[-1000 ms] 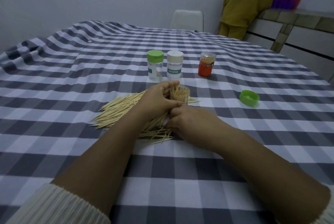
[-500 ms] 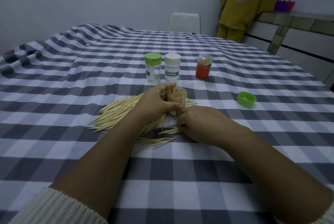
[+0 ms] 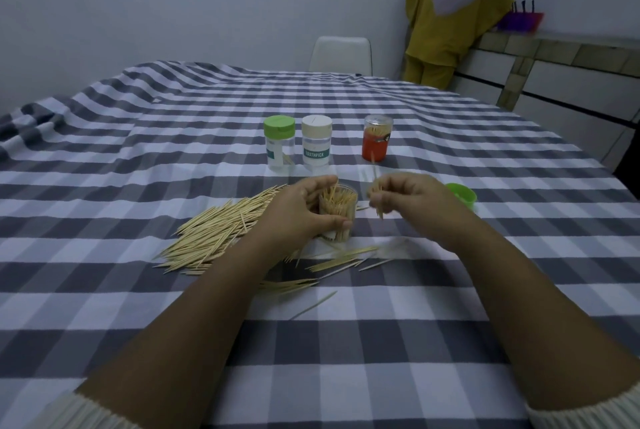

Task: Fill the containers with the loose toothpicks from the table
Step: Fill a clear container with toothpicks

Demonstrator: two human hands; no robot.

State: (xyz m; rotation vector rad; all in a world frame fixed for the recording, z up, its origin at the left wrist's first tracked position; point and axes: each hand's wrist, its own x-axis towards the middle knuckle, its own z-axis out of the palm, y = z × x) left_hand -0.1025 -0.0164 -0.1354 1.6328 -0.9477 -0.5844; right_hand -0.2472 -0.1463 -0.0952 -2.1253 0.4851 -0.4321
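Note:
My left hand (image 3: 300,213) grips a clear open container (image 3: 337,212) standing upright on the checked cloth, packed with toothpicks. Just right of its mouth, my right hand (image 3: 408,196) is raised off the table and pinches a small bunch of toothpicks (image 3: 376,186). A large pile of loose toothpicks (image 3: 221,231) lies left of the container. A few scattered toothpicks (image 3: 341,260) lie in front of it.
Behind stand a green-lidded jar (image 3: 279,142), a white-lidded jar (image 3: 316,143) labelled TOOTHPICK and an orange-labelled jar (image 3: 376,142) with toothpicks. A loose green lid (image 3: 462,195) lies to the right. A white chair (image 3: 341,55) stands at the far edge; a person in yellow (image 3: 446,19) is beyond.
My right hand has lifted off the table beside the container and risen to the right of its mouth with toothpicks pinched. My left hand keeps its hold on the container.

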